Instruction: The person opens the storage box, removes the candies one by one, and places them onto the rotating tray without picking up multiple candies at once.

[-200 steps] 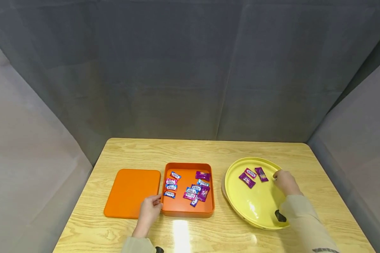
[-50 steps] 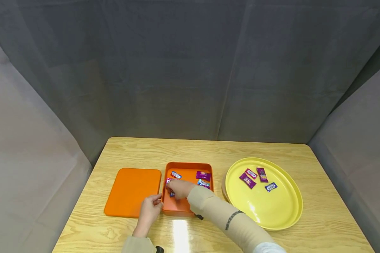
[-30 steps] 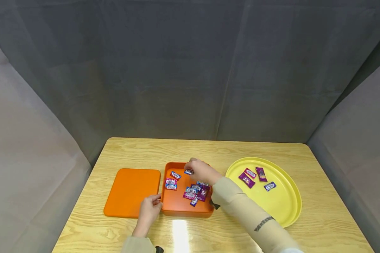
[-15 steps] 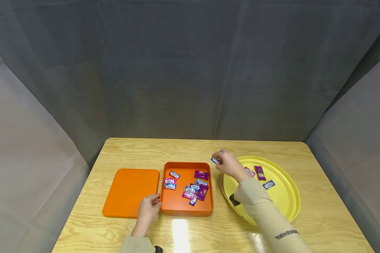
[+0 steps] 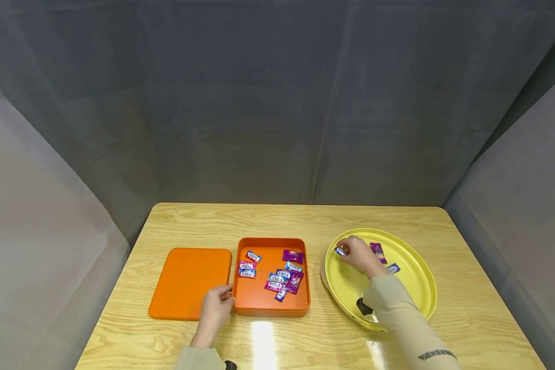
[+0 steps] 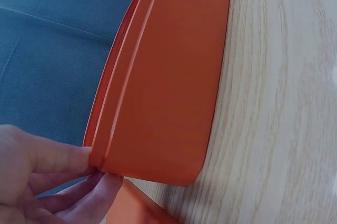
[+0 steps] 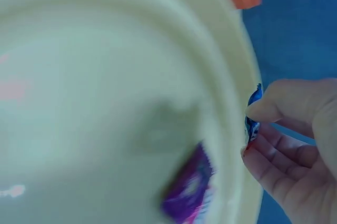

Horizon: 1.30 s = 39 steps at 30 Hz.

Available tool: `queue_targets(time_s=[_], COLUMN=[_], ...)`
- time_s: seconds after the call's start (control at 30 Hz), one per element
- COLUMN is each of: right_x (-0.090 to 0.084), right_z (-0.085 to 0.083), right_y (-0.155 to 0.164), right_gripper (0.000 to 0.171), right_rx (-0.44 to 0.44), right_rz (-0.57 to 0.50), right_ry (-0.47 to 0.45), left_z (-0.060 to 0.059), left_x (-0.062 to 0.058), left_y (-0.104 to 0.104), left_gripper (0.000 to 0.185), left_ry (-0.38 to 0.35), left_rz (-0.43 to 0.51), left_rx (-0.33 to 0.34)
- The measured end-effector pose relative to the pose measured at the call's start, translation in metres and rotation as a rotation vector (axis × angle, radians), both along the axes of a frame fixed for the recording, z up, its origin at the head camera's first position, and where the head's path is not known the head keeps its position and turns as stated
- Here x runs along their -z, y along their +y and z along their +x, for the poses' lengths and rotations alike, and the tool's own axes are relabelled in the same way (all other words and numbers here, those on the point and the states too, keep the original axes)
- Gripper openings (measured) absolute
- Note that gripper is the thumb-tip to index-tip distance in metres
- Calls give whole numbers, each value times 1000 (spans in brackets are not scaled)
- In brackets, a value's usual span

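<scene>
My left hand (image 5: 216, 308) grips the left rim of an orange square box (image 5: 272, 312), near its front corner. In the left wrist view, my thumb and fingers (image 6: 97, 197) pinch the edge of the box (image 6: 163, 81). Candies in pink, blue and purple wrappers lie inside, a small cluster (image 5: 247, 270) at the left and a larger pile (image 5: 277, 282) at the right. My right hand (image 5: 363, 258) pinches a blue-wrapped candy (image 5: 339, 251) between thumb and fingertips, above the left side of a round yellow tray (image 5: 356, 288). A purple candy (image 7: 189, 187) lies in the tray below.
An orange square lid (image 5: 191, 285) lies flat left of the box. Further right in the tray are a purple candy (image 5: 377, 252) and a blue one (image 5: 393, 268). Dark cloth (image 5: 240, 128) hangs behind the wooden table (image 5: 305, 344).
My right hand has taken a blue candy from the left of the box and carried it right, over the tray. Earlier, another blue candy came to lie in the tray. My left hand keeps its grip.
</scene>
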State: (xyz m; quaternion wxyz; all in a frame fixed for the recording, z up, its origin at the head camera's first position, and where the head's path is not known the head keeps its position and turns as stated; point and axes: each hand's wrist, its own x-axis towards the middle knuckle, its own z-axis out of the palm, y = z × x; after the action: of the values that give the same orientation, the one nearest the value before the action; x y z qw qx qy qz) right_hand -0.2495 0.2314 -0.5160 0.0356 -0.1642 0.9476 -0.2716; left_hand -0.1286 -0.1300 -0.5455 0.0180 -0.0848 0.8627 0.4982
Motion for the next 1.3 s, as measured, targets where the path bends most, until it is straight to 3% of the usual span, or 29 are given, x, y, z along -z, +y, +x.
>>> queue_targets(time_s=[0.13,0.33,0.5,0.83,1.3], right_x=[16,28,32,40,35], right_z=[0,-2,-1,1,1], right_y=[7,11,9,4,2], right_gripper=[18,23,24,24,20], right_rx=[-20,-45,-67,-26,-33], right_rz=[22,56,51,68,75], right_ry=[-29,-65,-81,-80,-78], left_z=[0,0,1,1,1], left_x=[1,1,0,-1,0], left_y=[0,0,0,0,-1], left_gripper=[32,33,33,34,33], left_ry=[9,2,-7,-11,-6], left_rz=[-7,5,13,19,21], left_rx=[0,1,3,-1,1])
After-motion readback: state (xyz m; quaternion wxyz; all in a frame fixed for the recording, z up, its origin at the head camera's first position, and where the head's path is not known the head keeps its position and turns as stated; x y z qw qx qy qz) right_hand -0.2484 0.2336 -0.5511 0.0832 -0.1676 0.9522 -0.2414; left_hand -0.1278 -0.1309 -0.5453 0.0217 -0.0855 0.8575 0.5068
